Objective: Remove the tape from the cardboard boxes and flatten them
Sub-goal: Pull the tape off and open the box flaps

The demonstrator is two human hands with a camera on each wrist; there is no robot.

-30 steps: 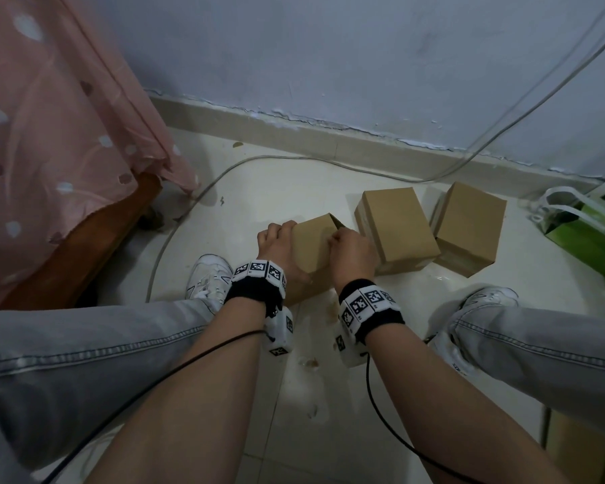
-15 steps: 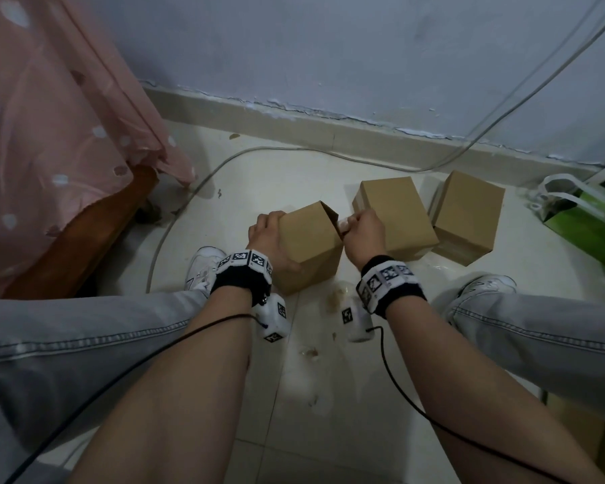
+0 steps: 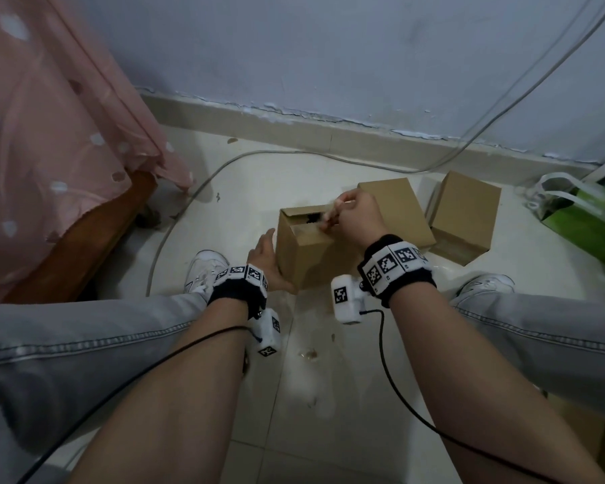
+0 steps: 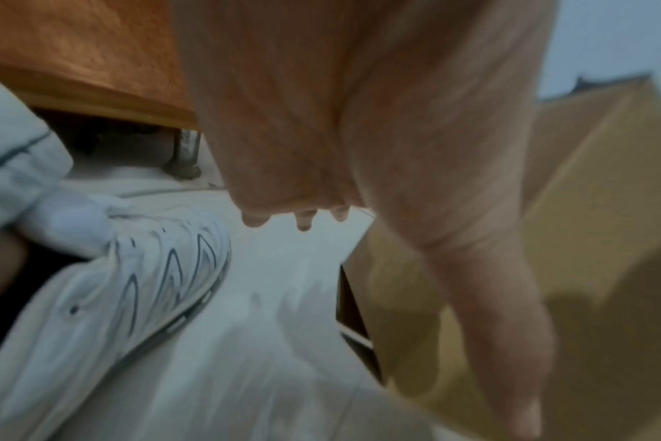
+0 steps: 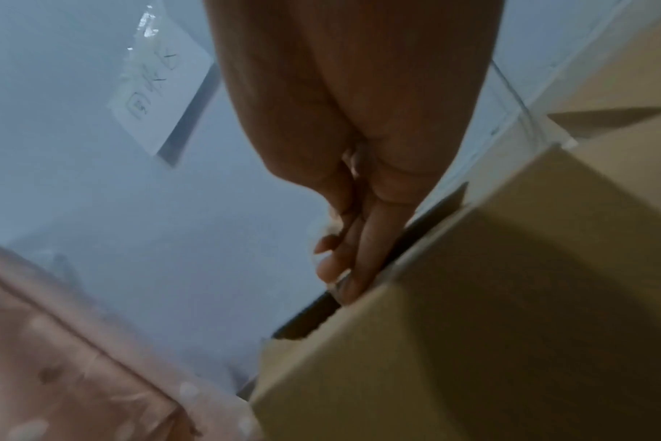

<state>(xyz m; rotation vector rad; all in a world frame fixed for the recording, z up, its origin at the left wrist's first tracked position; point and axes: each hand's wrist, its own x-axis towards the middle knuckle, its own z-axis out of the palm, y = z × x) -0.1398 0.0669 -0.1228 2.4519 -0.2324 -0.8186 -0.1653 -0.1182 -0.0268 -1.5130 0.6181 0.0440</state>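
Observation:
The nearest cardboard box (image 3: pixel 308 253) stands on the floor between my feet, with a dark gap along its top seam. My right hand (image 3: pixel 329 218) is on top of it, thumb and fingers (image 5: pixel 344 262) pinching a clear strip of tape (image 5: pixel 339 285) at the seam's edge. My left hand (image 3: pixel 264 249) rests flat against the box's left face, thumb (image 4: pixel 491 313) lying along the cardboard (image 4: pixel 585 238). Two more closed boxes (image 3: pixel 399 207) (image 3: pixel 465 211) sit just behind to the right.
A wooden bed frame (image 3: pixel 95 232) draped in pink spotted cloth (image 3: pixel 49 134) stands at the left. A grey cable (image 3: pixel 196 190) curves over the tiles. A green and white bag (image 3: pixel 587 211) lies at the far right. My white shoes (image 3: pixel 203 270) (image 3: pixel 486 284) flank the box.
The box, tipped on an edge before, now stands flat. My right hand moved up onto its top seam. My left hand slid down to the left face.

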